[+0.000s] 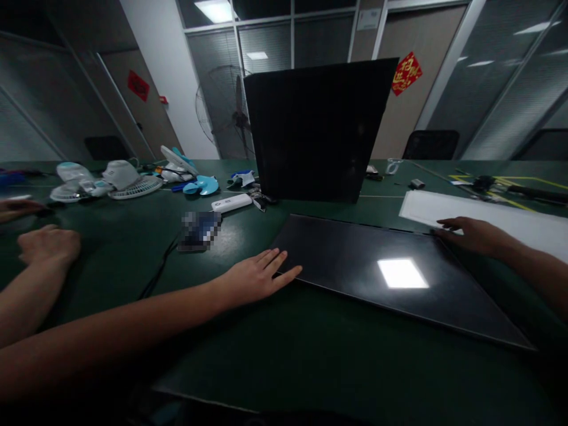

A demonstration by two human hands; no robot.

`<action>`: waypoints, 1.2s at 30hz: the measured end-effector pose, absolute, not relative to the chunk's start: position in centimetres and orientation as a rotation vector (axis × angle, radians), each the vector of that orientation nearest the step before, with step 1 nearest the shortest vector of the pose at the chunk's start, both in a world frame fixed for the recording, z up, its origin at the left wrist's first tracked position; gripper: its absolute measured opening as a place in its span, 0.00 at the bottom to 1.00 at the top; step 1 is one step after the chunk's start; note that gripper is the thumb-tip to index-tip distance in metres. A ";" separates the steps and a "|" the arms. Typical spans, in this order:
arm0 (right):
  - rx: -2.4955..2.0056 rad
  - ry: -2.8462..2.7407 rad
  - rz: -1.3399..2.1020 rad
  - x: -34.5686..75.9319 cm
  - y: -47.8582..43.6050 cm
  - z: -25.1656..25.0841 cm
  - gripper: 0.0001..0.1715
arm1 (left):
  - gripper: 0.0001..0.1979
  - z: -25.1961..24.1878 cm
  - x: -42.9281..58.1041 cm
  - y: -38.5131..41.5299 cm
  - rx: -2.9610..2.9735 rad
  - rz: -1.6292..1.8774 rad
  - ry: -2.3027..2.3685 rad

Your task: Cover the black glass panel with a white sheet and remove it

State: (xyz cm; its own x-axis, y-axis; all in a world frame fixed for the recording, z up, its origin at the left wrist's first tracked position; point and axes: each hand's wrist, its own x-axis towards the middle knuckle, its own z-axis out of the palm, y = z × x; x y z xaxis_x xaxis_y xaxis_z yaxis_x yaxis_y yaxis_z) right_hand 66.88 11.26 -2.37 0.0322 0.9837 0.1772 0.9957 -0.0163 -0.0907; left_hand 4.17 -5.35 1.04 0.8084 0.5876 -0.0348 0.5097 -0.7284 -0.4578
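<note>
A flat black glossy panel point(364, 266) lies on the dark green table point(310, 355), reflecting a ceiling light. My left hand point(260, 275) lies flat at the panel's near left edge, fingers stretched out and touching it. At the far right corner of the panel rests my right hand point(470, 234), fingers extended on the edge. Neither hand holds anything. Behind the panel stands a black computer case point(317, 130), upright.
Another person's hands point(47, 244) rest at the far left. Disassembled small fans point(119, 180), blue fan blades point(202, 186), a white device point(231, 203) and a cable lie behind. A white sheet point(488, 216) and tools sit at the right.
</note>
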 end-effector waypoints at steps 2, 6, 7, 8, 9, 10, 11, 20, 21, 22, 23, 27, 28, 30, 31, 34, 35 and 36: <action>-2.101 -2.051 -0.223 68.1 11.1 -3.7 0.36 | 0.41 0.6 1.9 -5.7 -2.546 0.240 -0.885; -2.209 -1.913 -0.282 70.0 11.3 -5.6 0.53 | 0.45 0.4 -0.4 -6.2 -2.559 0.170 -0.993; -2.262 -1.882 -0.227 70.3 11.5 -5.8 0.57 | 0.45 0.5 -0.4 -6.4 -2.557 0.170 -1.019; -2.315 -1.852 -0.160 70.4 11.7 -5.9 0.59 | 0.45 0.7 -0.3 -6.5 -2.559 0.191 -1.032; -2.363 -1.822 -0.088 70.5 11.8 -5.8 0.60 | 0.44 1.0 -0.1 -6.6 -2.565 0.228 -1.029; -2.407 -1.784 -0.033 70.4 11.8 -5.7 0.60 | 0.43 1.4 0.2 -6.7 -2.575 0.269 -1.013; -2.445 -1.744 -0.005 70.2 11.7 -5.4 0.61 | 0.41 1.8 0.4 -6.6 -2.595 0.304 -0.986; -2.425 -2.007 -0.327 66.6 8.8 -3.2 0.37 | 0.33 2.4 -0.4 -1.8 -2.863 0.054 -1.018; -2.432 -2.029 -0.354 66.3 8.6 -3.1 0.34 | 0.33 1.9 -0.6 -1.5 -2.901 0.043 -1.049; -2.441 -2.034 -0.378 66.0 8.5 -2.9 0.33 | 0.33 1.5 -0.8 -1.2 -2.941 0.031 -1.076; -2.453 -2.025 -0.395 65.7 8.4 -2.8 0.32 | 0.33 1.2 -0.9 -1.1 -2.974 0.023 -1.099; -2.512 -1.895 -0.418 64.4 7.7 -2.1 0.31 | 0.32 0.6 -1.1 -1.1 -3.010 0.016 -1.157; -2.525 -1.851 -0.412 64.1 7.4 -1.9 0.31 | 0.32 0.6 -1.1 -1.2 -3.003 0.023 -1.164; -2.532 -1.762 -0.388 63.7 6.9 -1.4 0.32 | 0.31 0.6 -1.0 -1.3 -2.992 0.027 -1.174; -2.525 -1.714 -0.377 63.5 6.6 -1.1 0.33 | 0.31 0.6 -1.0 -1.3 -2.989 0.026 -1.179; -2.459 -1.579 -0.403 62.8 5.9 -0.3 0.34 | 0.30 0.6 -0.9 -1.4 -2.991 0.015 -1.196; -2.419 -1.546 -0.437 62.4 5.6 -0.1 0.34 | 0.30 0.6 -0.9 -1.5 -2.993 0.012 -1.201; -2.369 -1.530 -0.478 61.8 5.3 0.2 0.34 | 0.30 0.6 -1.0 -1.5 -2.996 0.010 -1.208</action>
